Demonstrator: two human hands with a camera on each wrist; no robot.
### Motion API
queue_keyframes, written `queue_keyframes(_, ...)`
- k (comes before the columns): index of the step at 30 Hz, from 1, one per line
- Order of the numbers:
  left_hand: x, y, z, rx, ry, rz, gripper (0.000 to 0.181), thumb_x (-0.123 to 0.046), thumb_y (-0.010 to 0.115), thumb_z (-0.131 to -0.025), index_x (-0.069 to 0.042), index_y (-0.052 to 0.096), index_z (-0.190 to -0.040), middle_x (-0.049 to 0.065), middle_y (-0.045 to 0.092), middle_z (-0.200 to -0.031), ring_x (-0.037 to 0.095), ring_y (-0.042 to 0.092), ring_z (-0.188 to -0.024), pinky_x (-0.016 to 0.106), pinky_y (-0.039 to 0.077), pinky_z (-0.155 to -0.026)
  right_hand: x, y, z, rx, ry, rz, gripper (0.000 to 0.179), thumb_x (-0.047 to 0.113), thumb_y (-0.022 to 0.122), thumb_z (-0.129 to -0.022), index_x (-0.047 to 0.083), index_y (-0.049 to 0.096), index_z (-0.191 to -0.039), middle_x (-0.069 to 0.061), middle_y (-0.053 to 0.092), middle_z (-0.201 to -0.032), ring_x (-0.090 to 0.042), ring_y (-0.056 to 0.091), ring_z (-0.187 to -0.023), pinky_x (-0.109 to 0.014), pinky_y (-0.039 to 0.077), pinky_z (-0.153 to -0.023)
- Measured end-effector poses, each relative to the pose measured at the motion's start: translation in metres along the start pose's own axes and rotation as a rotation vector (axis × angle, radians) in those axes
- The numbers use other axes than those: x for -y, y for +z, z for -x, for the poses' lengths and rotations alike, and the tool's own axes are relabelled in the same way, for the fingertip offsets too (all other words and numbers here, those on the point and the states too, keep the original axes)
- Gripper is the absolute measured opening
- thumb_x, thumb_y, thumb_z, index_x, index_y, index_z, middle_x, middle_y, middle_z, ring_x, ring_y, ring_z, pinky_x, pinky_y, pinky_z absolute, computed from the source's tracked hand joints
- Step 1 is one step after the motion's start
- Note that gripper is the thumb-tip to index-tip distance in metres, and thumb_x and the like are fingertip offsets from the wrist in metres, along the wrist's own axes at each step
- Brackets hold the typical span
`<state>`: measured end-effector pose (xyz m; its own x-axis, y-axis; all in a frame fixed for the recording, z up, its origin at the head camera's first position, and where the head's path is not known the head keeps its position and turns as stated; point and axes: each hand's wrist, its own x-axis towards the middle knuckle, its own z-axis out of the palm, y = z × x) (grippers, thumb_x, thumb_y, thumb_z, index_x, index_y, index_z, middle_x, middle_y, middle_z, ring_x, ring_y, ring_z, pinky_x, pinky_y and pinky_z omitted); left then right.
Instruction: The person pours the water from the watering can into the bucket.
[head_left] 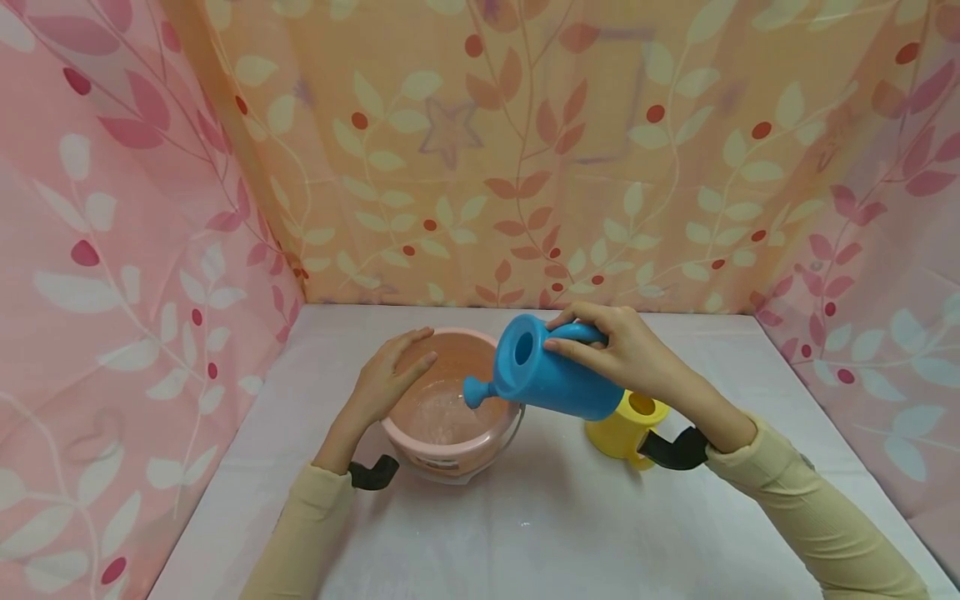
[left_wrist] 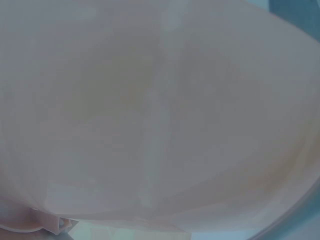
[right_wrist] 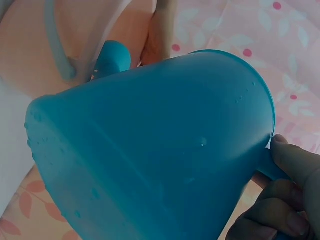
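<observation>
– Sleeves (head_left: 813,508) come nearest the lens. Past them, what are you gripping?
– Just the can (head_left: 562,383), the blue one. My right hand (head_left: 630,346) has thumb and fingers clamped on its handle (head_left: 581,332).
– And your left hand (head_left: 386,379)?
– Fingers straight, thumb apart from them, at the left side of the bucket (head_left: 480,454). I cannot tell how firmly it touches the rim, if at all; my left wrist view is mostly pale, blurred wall.
– Which way does the can lie from your grip?
– Left of it and a little below, well tilted. Its long axis runs across me: top end to the left, base to the right.
– So what does it all turn on?
– Where the spout (head_left: 477,392) sits, I'd say. It points left, its tip inside the bucket's outline past the right-hand rim. My right hand is the nearer to it; my left is across the bucket. How high the tip hangs, I can't judge.
– Anything near the base?
– Only the yellow can (head_left: 607,437), on the table (head_left: 555,533) below my right wrist. Drops (right_wrist: 95,194) cling to the blue base.
</observation>
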<state>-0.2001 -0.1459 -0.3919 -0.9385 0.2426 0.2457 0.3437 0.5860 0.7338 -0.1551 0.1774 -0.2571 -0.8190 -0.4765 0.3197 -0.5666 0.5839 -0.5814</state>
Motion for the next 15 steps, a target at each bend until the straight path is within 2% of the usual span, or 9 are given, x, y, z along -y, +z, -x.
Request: queue_keyframes(15,-0.0012,-0.0003,0.0001,-0.005,0.012,-0.012,0.053,-0.054,0.047,-0.091,-0.028,0.045,-0.137,-0.005,0.041,-0.143,0.022,0.031,-0.135,0.057,0.026,-0.105,-0.0011,-0.0033,0.0004,-0.011,-0.013,0.004,0.024,0.025,0.070,-0.082,0.014,0.066,-0.103,-0.006,0.069,-0.100,-0.025,0.066,-0.090,-0.051,0.053,-0.078)
